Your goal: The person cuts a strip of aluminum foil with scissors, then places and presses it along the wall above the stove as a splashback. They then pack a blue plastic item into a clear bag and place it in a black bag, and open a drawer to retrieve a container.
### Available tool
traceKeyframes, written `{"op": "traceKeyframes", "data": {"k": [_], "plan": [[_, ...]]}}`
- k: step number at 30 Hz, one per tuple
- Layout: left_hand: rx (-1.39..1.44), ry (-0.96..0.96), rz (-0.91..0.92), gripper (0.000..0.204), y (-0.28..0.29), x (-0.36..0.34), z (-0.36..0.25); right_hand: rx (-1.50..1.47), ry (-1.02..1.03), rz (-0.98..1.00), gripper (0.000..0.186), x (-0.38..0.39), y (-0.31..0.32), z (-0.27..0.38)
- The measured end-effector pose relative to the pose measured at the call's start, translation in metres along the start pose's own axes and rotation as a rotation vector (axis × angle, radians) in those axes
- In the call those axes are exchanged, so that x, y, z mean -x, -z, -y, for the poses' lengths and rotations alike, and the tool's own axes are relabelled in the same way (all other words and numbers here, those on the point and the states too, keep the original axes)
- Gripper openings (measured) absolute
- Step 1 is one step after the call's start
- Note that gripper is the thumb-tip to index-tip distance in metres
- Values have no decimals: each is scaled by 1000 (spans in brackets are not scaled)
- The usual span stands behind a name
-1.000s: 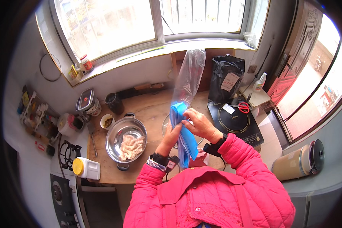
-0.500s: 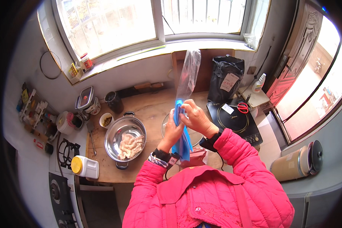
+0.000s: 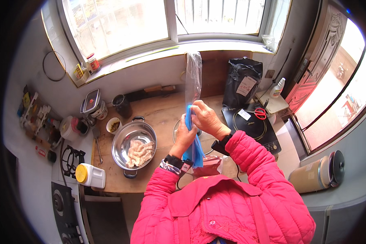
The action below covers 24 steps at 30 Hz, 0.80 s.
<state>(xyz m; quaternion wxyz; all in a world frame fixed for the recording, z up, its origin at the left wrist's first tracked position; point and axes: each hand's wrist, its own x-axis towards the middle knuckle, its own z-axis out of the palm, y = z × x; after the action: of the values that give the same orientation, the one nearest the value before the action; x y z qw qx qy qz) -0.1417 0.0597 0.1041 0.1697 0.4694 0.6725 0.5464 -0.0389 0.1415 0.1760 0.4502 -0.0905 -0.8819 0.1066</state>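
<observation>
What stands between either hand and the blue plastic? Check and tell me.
Nothing visible. The left hand and the right hand are both on the blue plastic. The steel pot sits off to the left and the black cooker to the right, neither between hand and plastic.

Wide head-worn fisheye view, down onto the table (image 3: 162, 109), window (image 3: 172, 24) ahead.

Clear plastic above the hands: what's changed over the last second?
The clear plastic swung left; the blue plastic below now ends higher. The left hand and right hand kept hold of the blue plastic. The steel pot and red-handled scissors stayed put.
</observation>
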Motion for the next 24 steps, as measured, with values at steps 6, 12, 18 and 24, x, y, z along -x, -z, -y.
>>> {"op": "traceKeyframes", "data": {"k": [6, 12, 18, 24], "plan": [[-32, -17, -34, 55, 1, 2, 1, -23, -43, 47, 17, 1, -4, -4], [41, 84, 53, 62, 0, -2, 11, 45, 35, 8, 11, 3, -4, -1], [167, -128, -54, 67, -6, -9, 30, 7, 72, 37, 11, 8, -4, 10], [714, 37, 143, 50, 15, -4, 17, -117, -43, -38, 26, 16, 13, 4]]}}
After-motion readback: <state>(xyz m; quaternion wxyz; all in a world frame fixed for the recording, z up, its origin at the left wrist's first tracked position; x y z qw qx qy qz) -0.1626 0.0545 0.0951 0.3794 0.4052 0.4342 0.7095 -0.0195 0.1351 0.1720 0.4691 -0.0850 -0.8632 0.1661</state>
